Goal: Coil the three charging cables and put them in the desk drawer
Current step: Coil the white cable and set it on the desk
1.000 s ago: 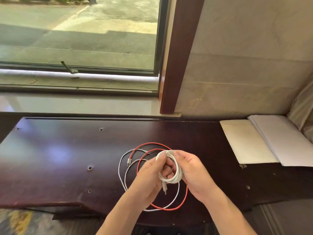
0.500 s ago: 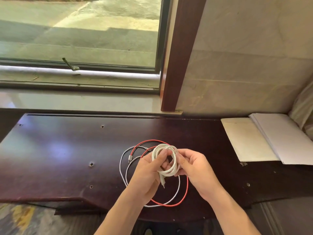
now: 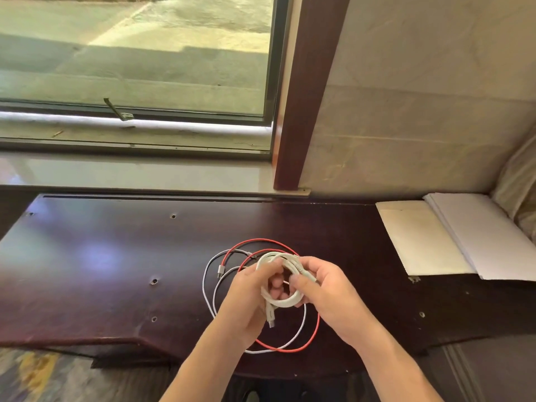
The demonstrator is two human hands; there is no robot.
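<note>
A coiled white cable point(image 3: 285, 298) is clamped between both hands, left hand point(image 3: 246, 300) and right hand point(image 3: 330, 297), above the desk's point(image 3: 87, 271) front edge, its loose plug point(image 3: 271, 319) hanging toward the left hand.

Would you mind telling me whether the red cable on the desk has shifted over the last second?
No. The red cable keeps its loop and its spacing from the screw holes in the desk.

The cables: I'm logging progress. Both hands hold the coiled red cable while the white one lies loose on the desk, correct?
Not quite. The head view shows the left hand and right hand holding a coiled white cable. The red cable lies loose on the desk, along with another white cable.
</note>
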